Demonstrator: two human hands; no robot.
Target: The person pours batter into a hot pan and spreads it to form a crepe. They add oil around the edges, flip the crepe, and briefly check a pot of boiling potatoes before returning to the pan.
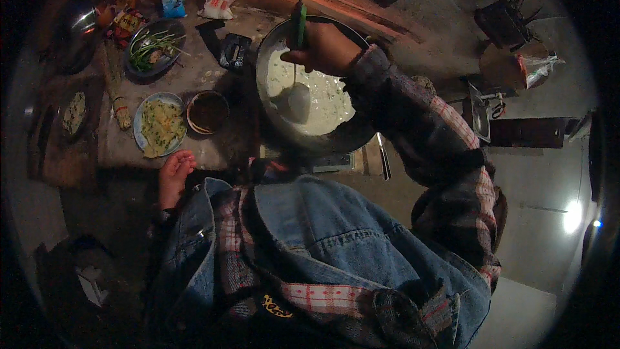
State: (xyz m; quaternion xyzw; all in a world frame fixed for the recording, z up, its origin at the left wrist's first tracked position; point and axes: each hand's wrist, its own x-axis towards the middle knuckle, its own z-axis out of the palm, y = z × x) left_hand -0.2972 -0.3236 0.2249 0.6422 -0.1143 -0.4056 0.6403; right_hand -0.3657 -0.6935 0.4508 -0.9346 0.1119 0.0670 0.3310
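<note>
My right hand (329, 48) grips the green handle of a spatula or ladle (299, 102), held over a wide dark pan (266, 121). The tool's broad head rests on or just above a pale batter (329, 102) flecked with green, spread across the pan's bottom. My left hand (178, 174) is beside the table's front edge with its fingers loosely curled and nothing visible in it. Just above that hand, a plate (137, 126) holds a folded, green-flecked pancake (162, 126). A round bowl (208, 112) with dark contents stands right of the plate.
An oval metal dish (169, 65) of green stalks stands at the back left, near a straw brush (120, 111). Two plastic packets (174, 0) lie along the back. A black box-like object (236, 52) is left of the pan; a metal utensil (384, 155) lies right.
</note>
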